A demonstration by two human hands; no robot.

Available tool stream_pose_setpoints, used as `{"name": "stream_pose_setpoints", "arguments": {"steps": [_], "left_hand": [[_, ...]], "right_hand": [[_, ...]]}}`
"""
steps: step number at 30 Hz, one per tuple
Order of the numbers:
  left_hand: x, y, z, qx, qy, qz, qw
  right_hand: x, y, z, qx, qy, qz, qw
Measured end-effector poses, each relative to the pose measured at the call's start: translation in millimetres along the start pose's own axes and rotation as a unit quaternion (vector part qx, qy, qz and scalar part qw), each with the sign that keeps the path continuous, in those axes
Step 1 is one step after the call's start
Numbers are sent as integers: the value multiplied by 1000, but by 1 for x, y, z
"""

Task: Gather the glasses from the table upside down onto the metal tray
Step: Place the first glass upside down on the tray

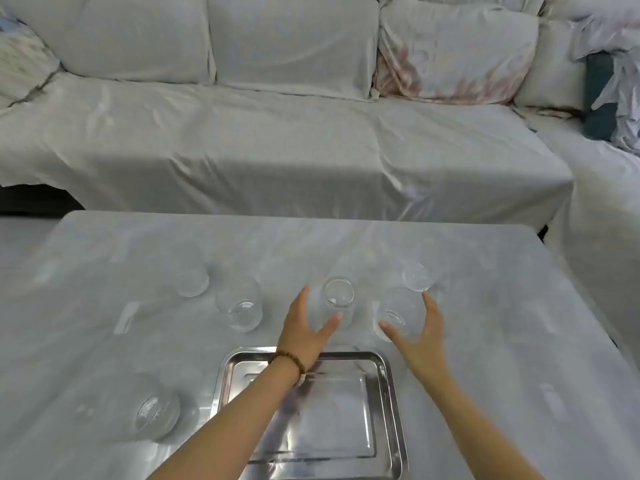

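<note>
A metal tray (388,403) sits at the near edge of the bench (502,341), its polished floor bare of glassware, crossed only by the person's left forearm. Six clear glasses stand on the pale cloth covering the bench, all of them off the tray. One glass (154,412) stands just left of the tray near the bench's near-left corner. Beyond the tray, toward the middle of the bench, the other five form a loose row: a far-left glass (190,275), a second glass (240,308) just to its right, a centre glass (339,297), a near-right glass (398,311) and a far-right glass (417,275) close behind that one. All look empty; which way up each stands is hard to tell through the clear walls.

The left hand (306,330), a beaded bracelet (289,363) on its wrist, reaches past the tray's far rim with fingers spread, thumb pointing at the base of the centre glass, gripping nothing. The right hand (419,336) is likewise spread wide, thumb and fingers bracketing the near-right glass; whether they touch it cannot be told. A cloth-draped sofa (277,143) runs along behind the bench's far edge.
</note>
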State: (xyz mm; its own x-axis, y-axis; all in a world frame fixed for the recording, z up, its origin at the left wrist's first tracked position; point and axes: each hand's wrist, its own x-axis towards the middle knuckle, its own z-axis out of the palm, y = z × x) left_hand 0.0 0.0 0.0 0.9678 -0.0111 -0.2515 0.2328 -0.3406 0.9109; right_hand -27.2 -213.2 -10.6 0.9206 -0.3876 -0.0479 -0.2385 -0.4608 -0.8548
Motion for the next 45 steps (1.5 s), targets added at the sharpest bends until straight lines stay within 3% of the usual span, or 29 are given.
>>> {"name": "stream_pose_setpoints", "arguments": {"steps": [5,17,23,28,31,35,45], "left_hand": [[47,-5,22,-4,-35,61,998],[66,-27,29,-19,-34,154,987],[29,-9,16,-57,-2,197,979],[-16,-3,3,-48,-46,238,969],[-37,-13,7,-35,-67,243,967],[-53,-27,26,-40,-80,236,968],[-66,-51,49,-100,-105,173,974]], "right_hand": [[26,22,24,78,15,-33,996],[34,39,35,76,69,-106,989],[24,21,12,64,-25,-73,995],[-32,14,-12,44,-20,-192,980],[-66,19,-17,44,-112,-215,969],[-88,31,-12,73,-205,-179,960],[-105,53,-8,106,-229,-91,963]]}}
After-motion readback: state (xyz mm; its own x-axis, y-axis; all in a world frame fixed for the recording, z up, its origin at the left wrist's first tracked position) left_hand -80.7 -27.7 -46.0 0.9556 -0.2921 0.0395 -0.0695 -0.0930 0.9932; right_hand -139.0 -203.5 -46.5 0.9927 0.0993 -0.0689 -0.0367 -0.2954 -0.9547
